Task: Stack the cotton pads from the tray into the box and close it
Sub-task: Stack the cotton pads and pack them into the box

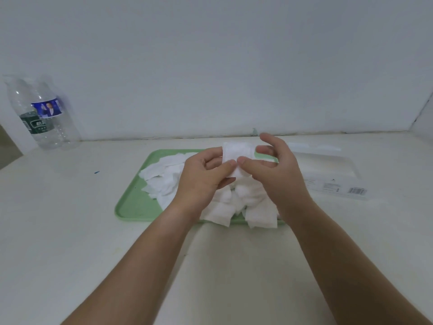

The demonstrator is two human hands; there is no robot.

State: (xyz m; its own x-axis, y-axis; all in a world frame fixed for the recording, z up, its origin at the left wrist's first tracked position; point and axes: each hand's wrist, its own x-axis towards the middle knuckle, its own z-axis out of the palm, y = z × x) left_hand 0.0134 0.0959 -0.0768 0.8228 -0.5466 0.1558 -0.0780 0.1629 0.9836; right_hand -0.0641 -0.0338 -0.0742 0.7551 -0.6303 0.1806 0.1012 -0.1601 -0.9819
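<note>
A green tray (131, 202) lies on the white table with a loose heap of white cotton pads (164, 177) on it. Above the heap, my left hand (201, 177) and my right hand (278, 170) hold a small stack of cotton pads (235, 152) between them. Both thumbs press on the stack's near face, and the left fingers curl behind it. My right hand's upper fingers are spread and lifted off the stack. A clear plastic box (328, 177) with a barcode label lies to the right of the tray, partly hidden by my right hand.
Two clear plastic water bottles (44, 113) stand at the back left against the wall. A small blue speck (96, 171) lies on the table left of the tray. The wall runs right behind the tray and box.
</note>
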